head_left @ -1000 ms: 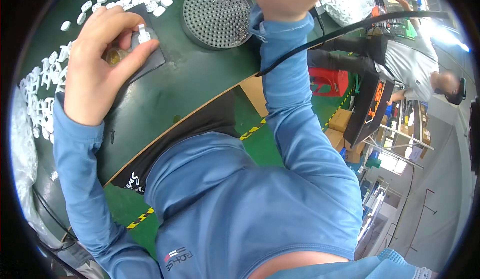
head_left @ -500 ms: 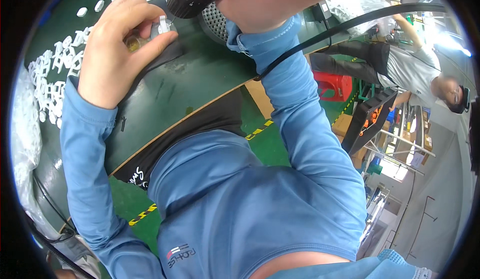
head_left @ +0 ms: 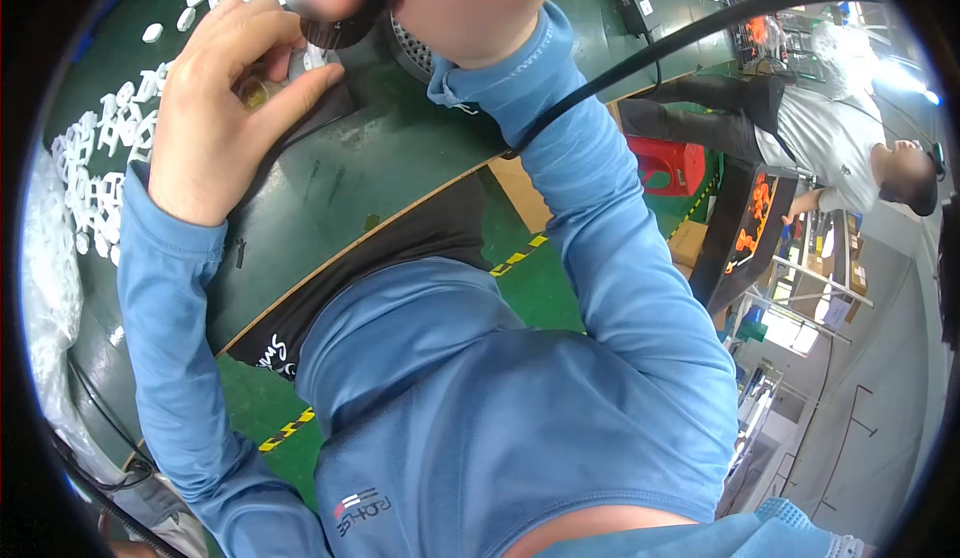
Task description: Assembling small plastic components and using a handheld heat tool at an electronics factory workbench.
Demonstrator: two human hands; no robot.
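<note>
Left hand [head_left: 215, 98] pinched a small white piece [head_left: 314, 59] between thumb and fingers, presumably steadying it beside the black tool [head_left: 340, 34] that the right hand [head_left: 460, 8] gripped. Loose white parts [head_left: 108, 138] covered the surface [head_left: 290, 228] left of it.

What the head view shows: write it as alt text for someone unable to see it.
A person's right grip holds a black tool over a small white part in the left grip, at a green table. Loose white parts lie at left; a co-worker stands at right beside a dark tray of orange pieces.
</note>
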